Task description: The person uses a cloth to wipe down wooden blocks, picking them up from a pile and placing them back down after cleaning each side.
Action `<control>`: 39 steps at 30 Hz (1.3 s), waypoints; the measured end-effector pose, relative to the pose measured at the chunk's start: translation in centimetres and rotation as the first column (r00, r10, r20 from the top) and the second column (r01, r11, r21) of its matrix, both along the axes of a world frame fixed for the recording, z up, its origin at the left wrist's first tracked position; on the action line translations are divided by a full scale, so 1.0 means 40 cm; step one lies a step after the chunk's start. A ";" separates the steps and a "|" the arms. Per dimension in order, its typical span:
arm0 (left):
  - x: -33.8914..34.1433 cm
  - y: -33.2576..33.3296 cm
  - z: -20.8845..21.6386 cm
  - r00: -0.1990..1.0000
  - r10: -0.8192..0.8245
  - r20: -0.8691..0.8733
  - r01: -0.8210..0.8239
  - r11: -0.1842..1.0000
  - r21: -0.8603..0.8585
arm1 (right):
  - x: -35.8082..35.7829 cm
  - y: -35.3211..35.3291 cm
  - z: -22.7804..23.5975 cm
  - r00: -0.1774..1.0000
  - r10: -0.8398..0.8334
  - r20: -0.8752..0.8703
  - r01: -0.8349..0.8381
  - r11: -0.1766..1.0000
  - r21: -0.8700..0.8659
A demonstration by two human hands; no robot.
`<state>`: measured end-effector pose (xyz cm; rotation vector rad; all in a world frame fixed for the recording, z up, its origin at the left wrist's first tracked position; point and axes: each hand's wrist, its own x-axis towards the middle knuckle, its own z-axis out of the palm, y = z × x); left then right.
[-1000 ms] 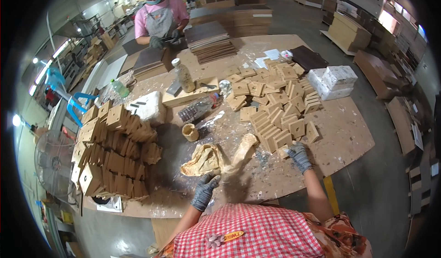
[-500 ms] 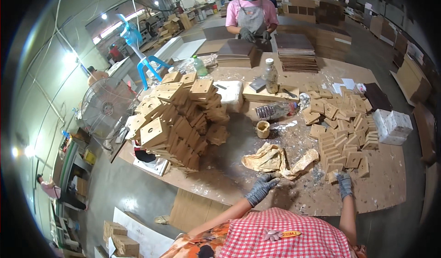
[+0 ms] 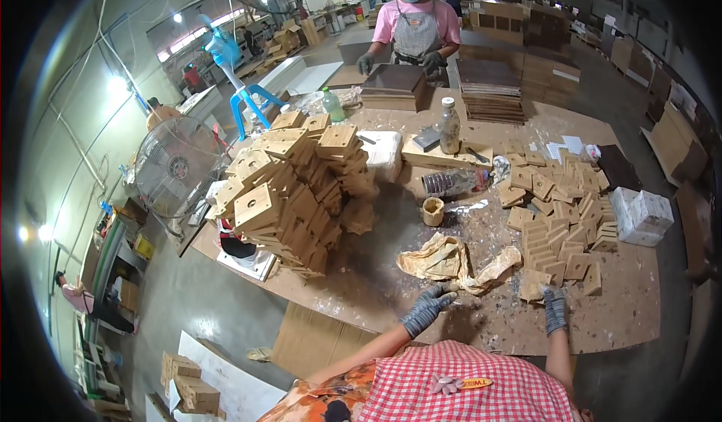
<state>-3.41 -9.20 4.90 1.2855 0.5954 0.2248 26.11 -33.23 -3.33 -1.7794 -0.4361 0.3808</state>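
My left hand (image 3: 426, 309), in a grey knit glove, rests on the worktable (image 3: 391, 302) just below a crumpled yellowish rag (image 3: 444, 260), fingers loosely curled and holding nothing. My right hand (image 3: 555, 309), also gloved, lies flat on the table beside a small wooden square block (image 3: 534, 284) at the near edge of a spread of several wooden blocks (image 3: 560, 211). Whether it touches the block is unclear. A tall heap of stacked wooden blocks (image 3: 293, 189) stands to the left.
A small glue pot (image 3: 432, 211), a lying plastic bottle (image 3: 451, 183) and an upright bottle (image 3: 449, 125) sit mid-table. A white wrapped package (image 3: 641, 215) lies at right. A person in a pink shirt and apron (image 3: 414, 27) handles dark boards (image 3: 395, 83) opposite. A floor fan (image 3: 177, 168) stands left.
The view has swung left, bringing the tall block heap toward the centre. My left hand stays near the rag and my right hand has lowered onto the table by the nearest blocks.
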 end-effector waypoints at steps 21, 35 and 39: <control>-0.062 0.005 0.172 0.998 0.053 -0.017 -0.053 0.822 -0.567 | -0.336 0.266 0.443 0.893 0.346 -0.288 -0.316 0.937 0.148; -0.077 -0.007 0.202 0.998 0.031 -0.061 -0.035 0.996 -0.076 | -0.355 0.264 0.352 0.814 0.391 -0.429 -0.367 0.919 0.143; -0.065 -0.015 0.231 1.000 0.030 0.000 -0.030 0.993 -0.112 | -0.310 0.266 0.313 0.587 0.463 -0.664 -0.051 0.840 0.541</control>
